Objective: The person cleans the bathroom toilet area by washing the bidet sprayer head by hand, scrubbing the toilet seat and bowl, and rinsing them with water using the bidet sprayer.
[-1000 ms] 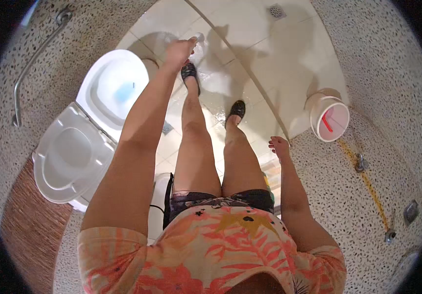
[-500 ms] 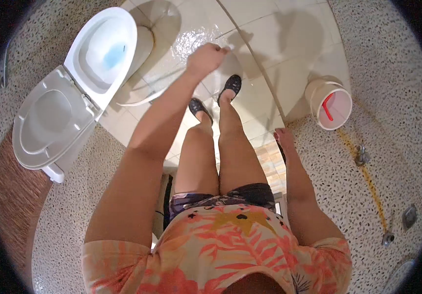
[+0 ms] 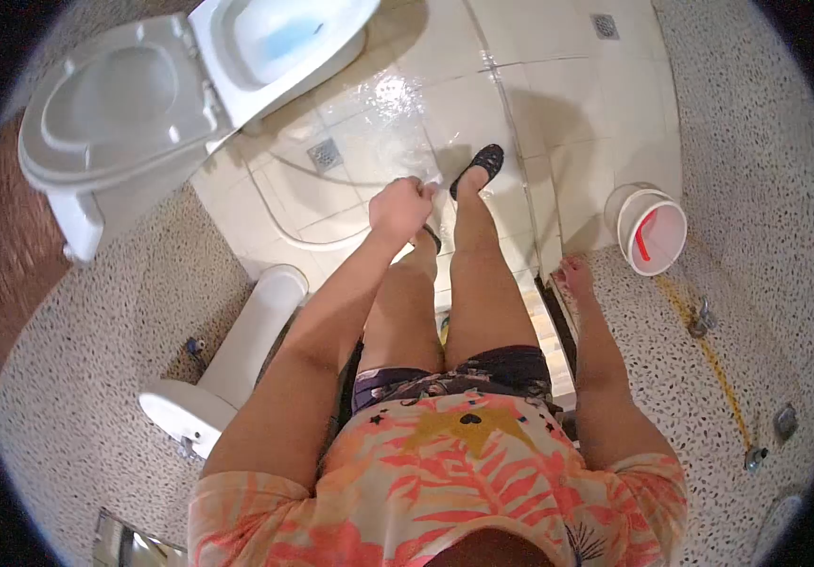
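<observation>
My left hand (image 3: 403,208) is in front of my legs, its fingers closed around a bidet sprayer (image 3: 433,186); only a pale tip shows past the fingers. A white hose (image 3: 298,241) loops over the tiles towards that hand. Beyond it, the tiled floor (image 3: 393,104) is wet and shining, with splashes of water. To the side, my right hand (image 3: 573,278) is beside a dark door edge (image 3: 561,317) at the speckled wall. Its fingers are curled, and whatever they hold, if anything, is hidden.
The white toilet (image 3: 270,61) has its lid raised and bluish water inside. A washbasin (image 3: 190,416) on a pedestal is at the left. Right, a white bucket (image 3: 626,227) holds a red object (image 3: 645,236). Drain grates (image 3: 325,154) sit in the floor.
My view has turned and moved, bringing the washbasin and drain grates into sight. My left hand is lower in view and nearer my legs, still around the sprayer.
</observation>
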Action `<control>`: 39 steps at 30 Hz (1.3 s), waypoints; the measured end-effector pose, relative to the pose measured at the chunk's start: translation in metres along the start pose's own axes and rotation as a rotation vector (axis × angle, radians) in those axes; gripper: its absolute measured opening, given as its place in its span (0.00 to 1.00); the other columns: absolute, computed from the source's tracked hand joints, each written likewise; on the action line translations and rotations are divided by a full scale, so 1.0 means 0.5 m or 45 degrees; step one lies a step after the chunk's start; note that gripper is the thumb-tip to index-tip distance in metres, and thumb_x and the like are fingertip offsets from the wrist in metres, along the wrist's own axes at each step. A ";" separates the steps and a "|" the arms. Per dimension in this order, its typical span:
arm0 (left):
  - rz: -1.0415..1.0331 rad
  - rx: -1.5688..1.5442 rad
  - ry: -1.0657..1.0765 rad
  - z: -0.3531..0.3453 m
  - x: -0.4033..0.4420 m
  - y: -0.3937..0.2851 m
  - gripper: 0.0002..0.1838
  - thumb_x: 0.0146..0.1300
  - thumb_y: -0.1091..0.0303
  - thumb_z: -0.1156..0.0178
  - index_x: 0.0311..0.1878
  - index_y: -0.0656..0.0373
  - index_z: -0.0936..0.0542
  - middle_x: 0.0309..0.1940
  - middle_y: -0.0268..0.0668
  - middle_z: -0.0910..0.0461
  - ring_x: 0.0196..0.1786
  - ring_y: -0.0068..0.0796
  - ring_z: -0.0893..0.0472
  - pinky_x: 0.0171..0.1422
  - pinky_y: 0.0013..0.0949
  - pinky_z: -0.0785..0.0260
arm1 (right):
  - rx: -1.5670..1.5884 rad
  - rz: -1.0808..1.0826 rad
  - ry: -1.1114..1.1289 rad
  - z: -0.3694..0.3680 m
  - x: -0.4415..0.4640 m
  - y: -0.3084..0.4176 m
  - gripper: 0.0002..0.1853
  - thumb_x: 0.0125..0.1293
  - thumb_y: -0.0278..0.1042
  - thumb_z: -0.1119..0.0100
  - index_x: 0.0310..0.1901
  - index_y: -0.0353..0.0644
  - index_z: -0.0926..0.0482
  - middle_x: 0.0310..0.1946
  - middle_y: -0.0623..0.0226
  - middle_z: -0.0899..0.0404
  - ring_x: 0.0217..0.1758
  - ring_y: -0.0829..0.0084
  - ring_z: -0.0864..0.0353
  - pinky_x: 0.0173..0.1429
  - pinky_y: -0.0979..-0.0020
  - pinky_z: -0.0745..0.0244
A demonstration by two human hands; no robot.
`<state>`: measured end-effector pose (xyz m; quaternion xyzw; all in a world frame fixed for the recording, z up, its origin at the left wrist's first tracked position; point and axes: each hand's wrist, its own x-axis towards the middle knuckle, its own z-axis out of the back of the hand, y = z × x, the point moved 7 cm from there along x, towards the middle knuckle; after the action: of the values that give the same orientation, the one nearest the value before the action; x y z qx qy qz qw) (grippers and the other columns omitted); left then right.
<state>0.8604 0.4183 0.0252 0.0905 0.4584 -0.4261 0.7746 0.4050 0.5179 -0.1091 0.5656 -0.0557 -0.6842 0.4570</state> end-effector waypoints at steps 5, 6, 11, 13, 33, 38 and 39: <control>0.013 -0.061 0.001 -0.011 -0.122 0.138 0.20 0.59 0.49 0.53 0.38 0.55 0.21 0.35 0.46 0.21 0.41 0.46 0.22 0.45 0.43 0.31 | -0.264 -0.204 0.118 -0.062 -0.107 0.007 0.10 0.62 0.38 0.47 0.33 0.38 0.24 0.20 0.69 0.25 0.17 0.80 0.29 0.20 0.78 0.34; -0.046 -0.097 -0.019 -0.015 -0.139 0.154 0.19 0.59 0.50 0.52 0.36 0.56 0.21 0.33 0.45 0.21 0.40 0.45 0.21 0.45 0.43 0.31 | -0.215 -0.324 0.056 -0.083 -0.130 0.024 0.10 0.61 0.37 0.48 0.34 0.39 0.24 0.20 0.69 0.24 0.17 0.79 0.29 0.19 0.77 0.35; -0.349 -0.164 -0.039 0.007 -0.276 0.114 0.16 0.57 0.54 0.48 0.35 0.57 0.21 0.26 0.46 0.22 0.34 0.45 0.21 0.41 0.45 0.30 | 0.426 -0.282 0.200 -0.298 -0.074 0.231 0.14 0.60 0.38 0.47 0.44 0.38 0.23 0.35 0.68 0.20 0.36 0.77 0.22 0.35 0.76 0.29; -0.655 -0.128 0.100 0.011 -0.332 0.072 0.16 0.58 0.56 0.49 0.45 0.55 0.26 0.34 0.47 0.22 0.38 0.46 0.22 0.40 0.43 0.30 | 0.851 -0.221 0.315 -0.404 -0.017 0.381 0.15 0.64 0.40 0.51 0.45 0.38 0.25 0.41 0.65 0.22 0.46 0.72 0.24 0.51 0.73 0.30; -0.422 -0.555 -0.137 0.036 -0.242 0.217 0.18 0.57 0.49 0.48 0.43 0.50 0.22 0.35 0.41 0.21 0.41 0.41 0.22 0.45 0.42 0.31 | 1.196 -0.401 0.821 -0.644 0.010 0.636 0.17 0.67 0.38 0.55 0.46 0.30 0.29 0.46 0.52 0.25 0.51 0.62 0.25 0.55 0.63 0.28; -0.246 -0.592 -0.088 0.050 -0.214 0.249 0.18 0.57 0.49 0.49 0.43 0.51 0.23 0.36 0.43 0.21 0.40 0.44 0.21 0.43 0.43 0.30 | 1.085 -0.509 0.840 -0.682 0.017 0.666 0.17 0.66 0.38 0.54 0.45 0.29 0.29 0.46 0.52 0.25 0.49 0.61 0.24 0.53 0.62 0.27; -0.230 -0.609 -0.086 0.050 -0.212 0.252 0.18 0.57 0.49 0.49 0.43 0.51 0.23 0.36 0.43 0.21 0.40 0.44 0.21 0.43 0.43 0.30 | 1.018 -0.501 0.775 -0.682 0.024 0.669 0.17 0.66 0.38 0.54 0.45 0.30 0.28 0.46 0.52 0.25 0.49 0.61 0.24 0.53 0.62 0.27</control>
<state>0.9470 0.5444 0.0909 -0.1507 0.5263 -0.3758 0.7477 0.8753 0.4672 -0.0401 0.8678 -0.0700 -0.4876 0.0648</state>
